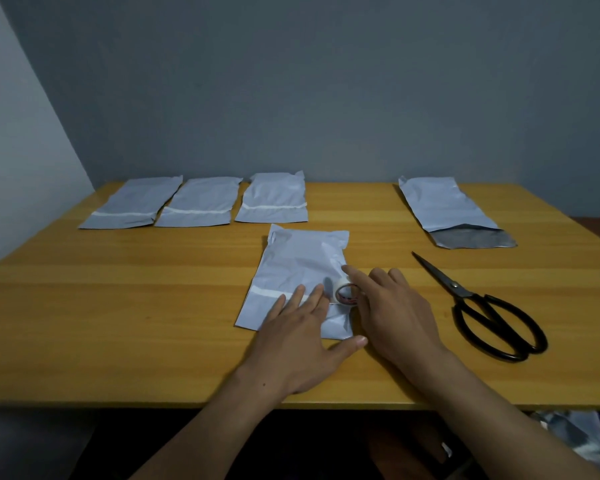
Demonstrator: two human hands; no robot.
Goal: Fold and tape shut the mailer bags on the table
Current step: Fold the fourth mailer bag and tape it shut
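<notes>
Head cam, counting stuff from the hands out. Left hand point(302, 337) lies flat with straight fingers, pressing on the bag point(298, 261) in the middle of the desk point(118, 306), right on its white tape strip point(267, 292). Right hand point(392, 313) is curled up against the one roll of tape point(346, 295), index finger stretched over it onto the bag; the thumb is hidden, so I can't tell if it really grips the roll. One pair of black scissors point(459, 292) lies near the right hand. Five bags total: this one, three taped ones in a row at the back left point(132, 202) point(201, 202) point(274, 199), and one at the back right point(444, 206) with its flap open.
</notes>
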